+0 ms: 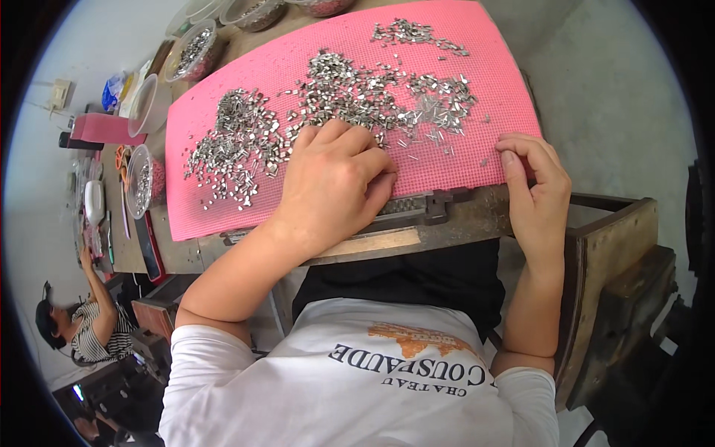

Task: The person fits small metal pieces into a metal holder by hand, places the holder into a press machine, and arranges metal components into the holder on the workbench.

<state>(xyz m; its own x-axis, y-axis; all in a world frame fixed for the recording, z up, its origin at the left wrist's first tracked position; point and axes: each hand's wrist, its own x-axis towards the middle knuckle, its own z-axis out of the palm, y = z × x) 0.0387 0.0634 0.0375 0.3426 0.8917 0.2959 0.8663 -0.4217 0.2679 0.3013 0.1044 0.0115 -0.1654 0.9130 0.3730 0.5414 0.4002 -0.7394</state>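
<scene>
Small silvery metal pieces lie in loose piles on a pink textured mat [342,201]: a left pile [238,134], a middle pile [335,82] and a sparser right group [447,104]. My left hand [335,179] rests at the mat's near side, just below the middle pile. Its fingers are curled down, and whatever they hold is hidden beneath them. At the right edge of the mat, my right hand [538,179] has its thumb and forefinger pinched together; anything between them is too small to make out. A tiny grey piece [484,161] lies beside those fingertips.
A dark metal fitting [439,205] sits along the wooden table's front edge. Clear plastic tubs [145,179] with metal pieces stand left, near a phone [153,246] and orange-handled scissors [119,158]. Another person [97,320] works at the far left. A wooden drawer [603,290] juts out right.
</scene>
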